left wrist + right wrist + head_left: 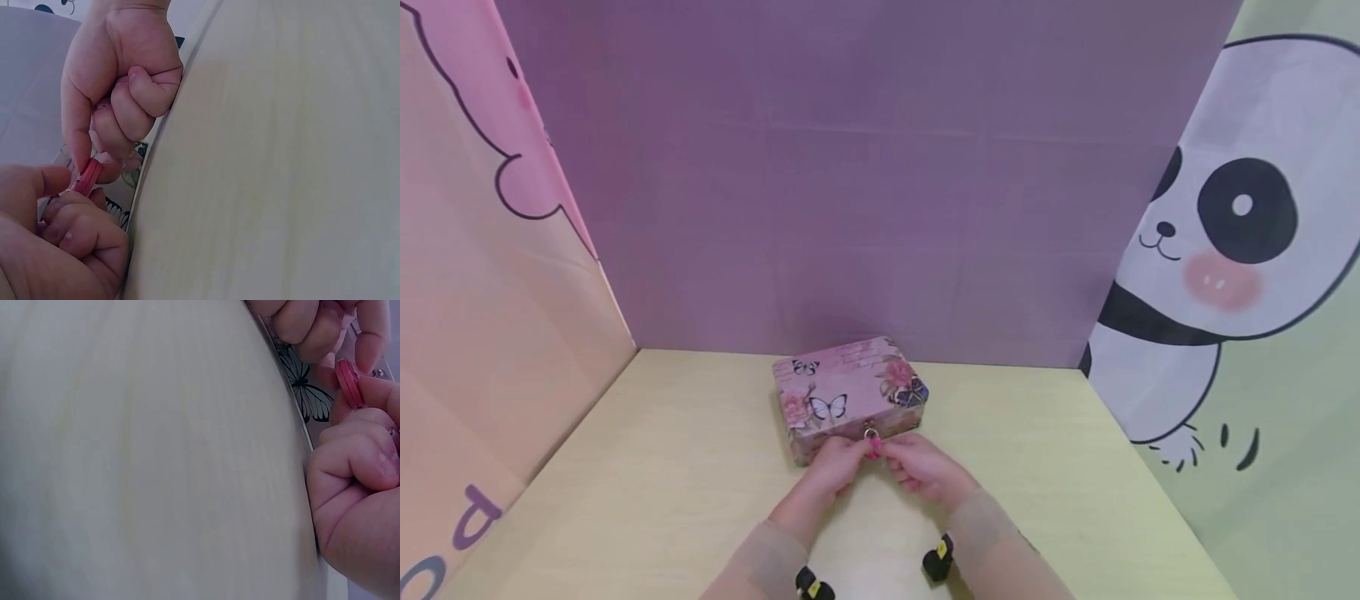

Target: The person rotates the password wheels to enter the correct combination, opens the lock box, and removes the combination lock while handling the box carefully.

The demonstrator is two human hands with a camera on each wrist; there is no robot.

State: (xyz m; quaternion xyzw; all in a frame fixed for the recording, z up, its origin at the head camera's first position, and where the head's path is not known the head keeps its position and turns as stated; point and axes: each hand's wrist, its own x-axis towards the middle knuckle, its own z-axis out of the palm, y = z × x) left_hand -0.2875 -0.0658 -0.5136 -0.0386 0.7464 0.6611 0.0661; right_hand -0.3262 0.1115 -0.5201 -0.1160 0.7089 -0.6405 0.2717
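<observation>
A pink box (850, 387) printed with butterflies and roses stands at a slant on the table, its lid down. At its front clasp is a metal ring (871, 432) with a small pink piece (873, 449) below it. My left hand (833, 467) pinches that piece from the left, and my right hand (925, 468) from the right. Close up in the left wrist view, thumbs and fingertips of the left hand (75, 240) and right hand (131, 75) meet at the pink piece (87, 177). Fingers partly hide it, also in the right wrist view (350, 383).
The pale wooden table (662, 467) runs back to a purple cloth wall (880, 183). Printed side panels stand left (490, 275) and right, the right one showing a panda (1247, 208). Black items with yellow marks (937, 562) sit by both forearms.
</observation>
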